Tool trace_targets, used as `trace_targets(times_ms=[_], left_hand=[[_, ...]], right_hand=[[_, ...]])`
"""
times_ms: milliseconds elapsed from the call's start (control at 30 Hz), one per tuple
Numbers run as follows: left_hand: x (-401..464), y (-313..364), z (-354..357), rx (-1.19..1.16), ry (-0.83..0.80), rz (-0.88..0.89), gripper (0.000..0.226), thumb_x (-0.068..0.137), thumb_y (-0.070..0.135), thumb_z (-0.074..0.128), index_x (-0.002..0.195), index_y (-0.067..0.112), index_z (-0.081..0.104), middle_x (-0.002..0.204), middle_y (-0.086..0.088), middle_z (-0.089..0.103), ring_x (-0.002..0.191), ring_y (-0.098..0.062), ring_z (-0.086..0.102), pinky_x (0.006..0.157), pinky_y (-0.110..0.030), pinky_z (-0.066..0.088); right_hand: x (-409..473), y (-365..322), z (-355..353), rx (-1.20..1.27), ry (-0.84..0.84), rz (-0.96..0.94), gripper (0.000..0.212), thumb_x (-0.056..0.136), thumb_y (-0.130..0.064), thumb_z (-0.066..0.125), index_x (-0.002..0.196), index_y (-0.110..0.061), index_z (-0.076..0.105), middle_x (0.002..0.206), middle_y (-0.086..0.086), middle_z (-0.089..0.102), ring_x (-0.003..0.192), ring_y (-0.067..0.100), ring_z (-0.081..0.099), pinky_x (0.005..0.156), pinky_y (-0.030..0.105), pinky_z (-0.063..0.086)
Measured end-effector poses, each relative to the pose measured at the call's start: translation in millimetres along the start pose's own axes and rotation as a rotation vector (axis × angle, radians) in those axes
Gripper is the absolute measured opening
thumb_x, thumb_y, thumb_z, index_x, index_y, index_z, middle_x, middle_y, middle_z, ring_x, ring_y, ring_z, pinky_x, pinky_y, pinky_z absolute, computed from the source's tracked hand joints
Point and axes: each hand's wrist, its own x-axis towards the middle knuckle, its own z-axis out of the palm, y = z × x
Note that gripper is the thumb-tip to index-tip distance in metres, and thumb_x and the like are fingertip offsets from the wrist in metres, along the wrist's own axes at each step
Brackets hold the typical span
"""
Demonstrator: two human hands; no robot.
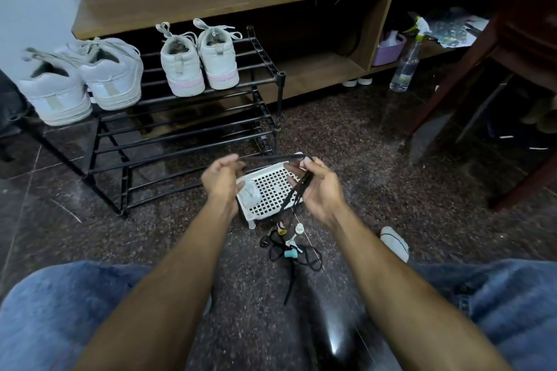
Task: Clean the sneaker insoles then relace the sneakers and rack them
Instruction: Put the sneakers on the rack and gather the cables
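Both hands grip a black lace (pixel 272 157), stretched between the left hand (pixel 221 178) and the right hand (pixel 319 187) above a white perforated tray (pixel 271 187) on the floor. Two pairs of laced sneakers (pixel 197 65) already sit on the black rack (pixel 193 129) at far left. The step looks like relacing; next the lace end needs threading into a shoe, though none is plainly within reach.

Left hand (pixel 221 178) and right hand (pixel 316 187) each pinch a black shoelace (pixel 271 157), stretched taut between them above a white perforated tray (pixel 272 187) on the floor. More black lace (pixel 297 256) lies tangled at 6 o'clock of the tray. Black shoe rack (pixel 187 117) at 10 o'clock carries two pairs of white sneakers (pixel 197 60).
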Motion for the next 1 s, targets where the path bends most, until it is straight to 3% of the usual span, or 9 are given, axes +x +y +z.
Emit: trace_targets(times_ms=[167, 233, 367, 500, 600, 700, 800, 867, 1000], left_hand=[[-14, -50, 5, 0.157, -0.059, -0.178, 0.023, 0.086, -0.001, 0.057, 0.09, 0.019, 0.07, 0.111, -0.004, 0.068, 0.103, -0.019, 0.061, 0.083, -0.037, 0.051], [-20, -61, 11, 0.186, -0.112, -0.238, 0.029, 0.085, -0.002, 0.051, 0.092, 0.02, 0.069, 0.112, -0.006, 0.067, 0.102, -0.02, 0.057, 0.093, -0.042, 0.047], [-19, -79, 13, 0.116, -0.373, -0.372, 0.045, 0.09, 0.005, 0.032, 0.122, 0.019, 0.059, 0.105, -0.009, 0.069, 0.095, -0.025, 0.062, 0.08, -0.042, 0.052], [-9, -89, 13, 0.005, -0.5, -0.516, 0.033, 0.094, 0.007, 0.026, 0.11, 0.012, 0.054, 0.08, -0.009, 0.069, 0.064, -0.019, 0.067, 0.057, -0.032, 0.056], [4, -96, 17, 0.101, -0.447, -0.495, 0.025, 0.094, 0.004, 0.033, 0.103, 0.01, 0.055, 0.062, -0.002, 0.057, 0.041, -0.009, 0.046, 0.036, -0.018, 0.037], [21, -104, 19, 0.262, -0.328, -0.447, 0.022, 0.093, 0.004, 0.046, 0.108, 0.009, 0.061, 0.073, -0.006, 0.063, 0.043, -0.009, 0.049, 0.037, -0.015, 0.033], [53, -122, 11, 0.426, -0.118, -0.38, 0.026, 0.091, 0.005, 0.052, 0.114, 0.005, 0.064, 0.098, -0.016, 0.068, 0.06, -0.014, 0.057, 0.048, -0.023, 0.047], [79, -137, 2, 0.53, 0.013, -0.323, 0.031, 0.091, 0.011, 0.053, 0.12, 0.003, 0.062, 0.114, -0.02, 0.066, 0.079, -0.022, 0.063, 0.07, -0.034, 0.056], [115, -157, -6, 0.785, 0.117, -0.263, 0.036, 0.088, 0.022, 0.054, 0.123, 0.014, 0.062, 0.12, -0.013, 0.065, 0.107, -0.033, 0.063, 0.091, -0.035, 0.051]], right_hand=[[4, 0, 17, 0.233, -0.035, 0.007, 0.025, 0.1, -0.017, 0.041, 0.081, -0.01, 0.055, 0.117, 0.018, 0.067, 0.122, 0.033, 0.056, 0.107, 0.045, 0.04], [8, 3, 20, 0.268, -0.022, 0.024, 0.031, 0.103, -0.025, 0.037, 0.081, -0.012, 0.056, 0.117, 0.018, 0.067, 0.119, 0.032, 0.059, 0.106, 0.043, 0.04], [21, 12, 19, 0.372, 0.053, -0.003, 0.031, 0.104, -0.029, 0.036, 0.086, -0.013, 0.056, 0.088, 0.011, 0.069, 0.087, 0.028, 0.067, 0.098, 0.048, 0.046], [40, 19, 9, 0.201, 0.163, -0.041, 0.025, 0.105, -0.028, 0.035, 0.097, -0.016, 0.055, 0.079, 0.003, 0.063, 0.061, 0.016, 0.058, 0.067, 0.036, 0.053], [59, 32, -8, 0.006, 0.251, -0.055, 0.023, 0.106, -0.027, 0.035, 0.099, -0.02, 0.055, 0.072, 0.001, 0.055, 0.049, 0.011, 0.044, 0.043, 0.024, 0.041], [86, 45, -34, -0.139, 0.327, -0.006, 0.02, 0.106, -0.027, 0.035, 0.102, -0.018, 0.053, 0.068, -0.001, 0.048, 0.041, 0.008, 0.034, 0.036, 0.018, 0.03], [117, 48, -57, -0.232, 0.381, 0.09, 0.018, 0.106, -0.026, 0.035, 0.105, -0.016, 0.05, 0.066, -0.001, 0.047, 0.042, 0.008, 0.032, 0.035, 0.018, 0.026], [140, 47, -68, -0.265, 0.399, 0.143, 0.014, 0.106, -0.023, 0.036, 0.098, -0.016, 0.045, 0.065, -0.001, 0.046, 0.044, 0.009, 0.031, 0.037, 0.018, 0.026], [190, 48, -84, -0.321, 0.414, 0.184, 0.008, 0.105, -0.019, 0.037, 0.1, -0.015, 0.044, 0.065, -0.001, 0.048, 0.043, 0.008, 0.036, 0.038, 0.018, 0.029]])
